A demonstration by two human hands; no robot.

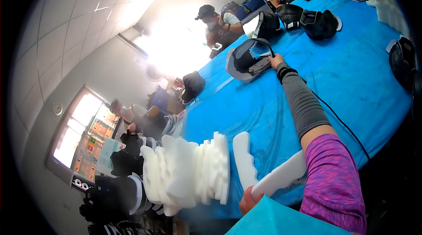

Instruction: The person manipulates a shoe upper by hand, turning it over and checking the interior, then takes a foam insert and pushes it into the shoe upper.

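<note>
My right arm, in a grey sleeve guard, reaches far across the table. My right hand (277, 61) is closed on the edge of a black and grey, curved, hollow padded piece (244, 64), which rests on the blue cover. Close to my body, my left hand (250, 200) grips the end of a white foam strip (283, 174). A second white foam strip (244, 158) with a wavy edge stands beside it, meeting it near the hand. My left fingers are partly hidden by a turquoise shape at the lower edge.
A blue-covered table (351, 85) stretches ahead. Left of my left hand stands a row of white foam pieces (187, 171). More black padded pieces (320, 24) lie at the far side. A black cable (340, 120) runs right of my arm. Co-workers (218, 26) sit across the table.
</note>
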